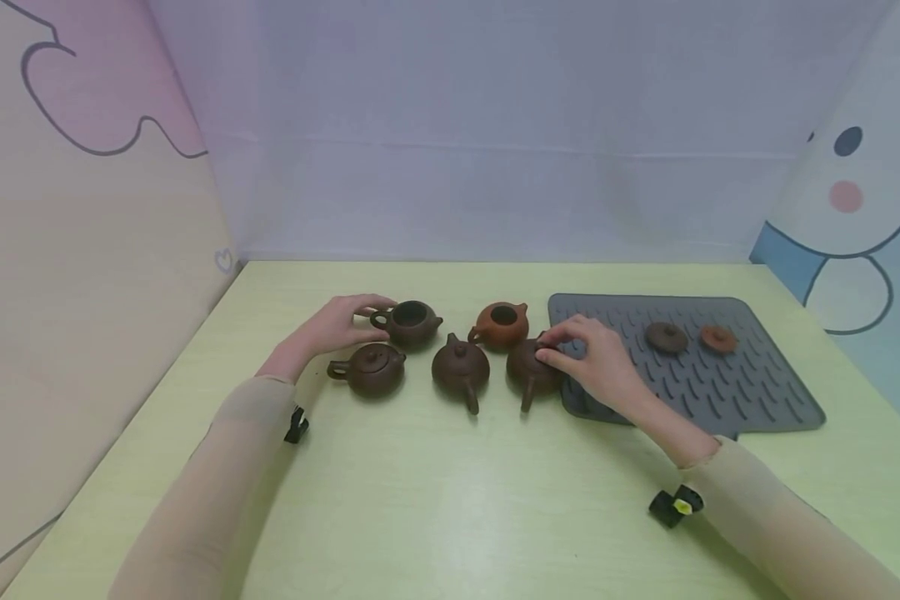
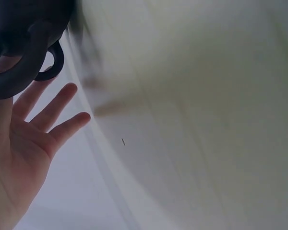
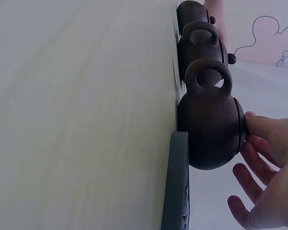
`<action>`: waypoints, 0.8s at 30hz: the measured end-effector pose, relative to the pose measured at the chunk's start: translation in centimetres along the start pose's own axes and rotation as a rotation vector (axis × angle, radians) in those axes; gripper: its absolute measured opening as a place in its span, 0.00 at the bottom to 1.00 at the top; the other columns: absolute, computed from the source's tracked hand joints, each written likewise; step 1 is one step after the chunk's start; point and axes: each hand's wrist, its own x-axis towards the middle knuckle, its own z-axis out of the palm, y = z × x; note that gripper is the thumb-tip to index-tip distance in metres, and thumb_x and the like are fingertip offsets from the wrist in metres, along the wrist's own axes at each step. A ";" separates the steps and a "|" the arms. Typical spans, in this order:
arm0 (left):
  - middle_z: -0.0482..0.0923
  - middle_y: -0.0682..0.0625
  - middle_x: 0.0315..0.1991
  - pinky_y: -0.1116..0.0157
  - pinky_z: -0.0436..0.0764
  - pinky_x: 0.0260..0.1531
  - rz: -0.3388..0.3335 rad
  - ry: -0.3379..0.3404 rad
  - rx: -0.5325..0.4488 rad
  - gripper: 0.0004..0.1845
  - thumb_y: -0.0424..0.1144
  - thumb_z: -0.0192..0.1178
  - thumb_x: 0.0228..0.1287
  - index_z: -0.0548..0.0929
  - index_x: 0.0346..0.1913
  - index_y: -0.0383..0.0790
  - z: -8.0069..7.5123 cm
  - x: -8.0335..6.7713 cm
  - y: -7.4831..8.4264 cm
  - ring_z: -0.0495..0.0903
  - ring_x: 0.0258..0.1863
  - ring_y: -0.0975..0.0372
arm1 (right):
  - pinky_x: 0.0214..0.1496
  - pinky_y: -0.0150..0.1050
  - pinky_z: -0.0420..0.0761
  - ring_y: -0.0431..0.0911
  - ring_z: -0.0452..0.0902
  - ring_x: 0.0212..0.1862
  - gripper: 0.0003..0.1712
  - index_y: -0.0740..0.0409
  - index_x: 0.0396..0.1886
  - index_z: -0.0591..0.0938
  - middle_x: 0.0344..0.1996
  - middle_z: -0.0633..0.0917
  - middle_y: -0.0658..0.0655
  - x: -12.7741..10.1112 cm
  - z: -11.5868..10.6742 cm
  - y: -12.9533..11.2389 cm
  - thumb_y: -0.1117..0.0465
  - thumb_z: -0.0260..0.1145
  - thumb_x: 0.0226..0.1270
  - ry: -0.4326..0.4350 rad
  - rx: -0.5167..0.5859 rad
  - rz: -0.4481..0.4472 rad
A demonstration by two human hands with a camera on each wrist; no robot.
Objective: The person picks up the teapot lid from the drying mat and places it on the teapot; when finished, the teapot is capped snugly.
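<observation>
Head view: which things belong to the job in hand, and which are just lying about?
Seemingly in the job:
- three lidded teapots, one touched by the right hand
- two open teapots
- two loose lids
- grey mat under them

Probably just surroundings:
- table
- backdrop

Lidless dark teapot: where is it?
Head view, left of center: the lidless dark teapot is by the left hand, just beyond the leftmost lidded teapot.
</observation>
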 end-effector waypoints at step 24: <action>0.82 0.45 0.51 0.47 0.66 0.63 -0.073 -0.059 -0.046 0.28 0.47 0.64 0.58 0.68 0.62 0.56 -0.3 -0.1 0.8 0.77 0.58 0.51 | 0.56 0.56 0.71 0.50 0.70 0.58 0.25 0.46 0.56 0.79 0.54 0.80 0.51 -0.7 -3.2 3.9 0.50 0.69 0.57 -0.012 -0.072 -0.035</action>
